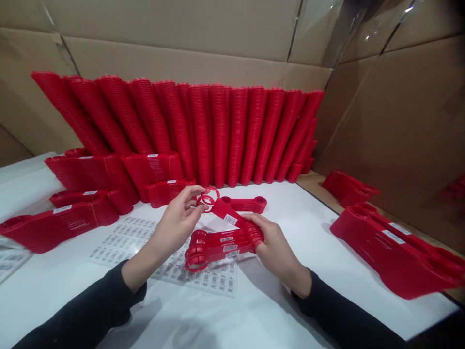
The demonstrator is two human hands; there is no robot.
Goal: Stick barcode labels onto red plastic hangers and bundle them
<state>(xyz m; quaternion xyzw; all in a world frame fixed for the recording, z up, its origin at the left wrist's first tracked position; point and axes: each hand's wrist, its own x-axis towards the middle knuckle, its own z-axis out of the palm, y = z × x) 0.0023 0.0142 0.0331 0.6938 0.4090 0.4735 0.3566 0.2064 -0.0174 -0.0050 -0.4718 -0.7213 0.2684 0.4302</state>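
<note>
My right hand (278,247) is closed around one end of several red plastic pieces (218,241), which are fanned out above the table. Each has a ring-shaped end, and white barcode labels show on their flat middles. My left hand (179,211) pinches at the ring end of the uppermost red piece (227,213), which is swung away from the others. A thin reddish loop seems to hang by the left fingertips, too fine to make out. Below the pieces lie sheets of barcode labels (218,281). Just behind my hands, a small red stack (247,205) rests on the table.
Tall columns of nested red pieces (218,135) line the back of the white table (261,315), against cardboard (181,29). Labelled bundles (80,218) lie at the left. More labelled bundles (385,247) sit along the right edge.
</note>
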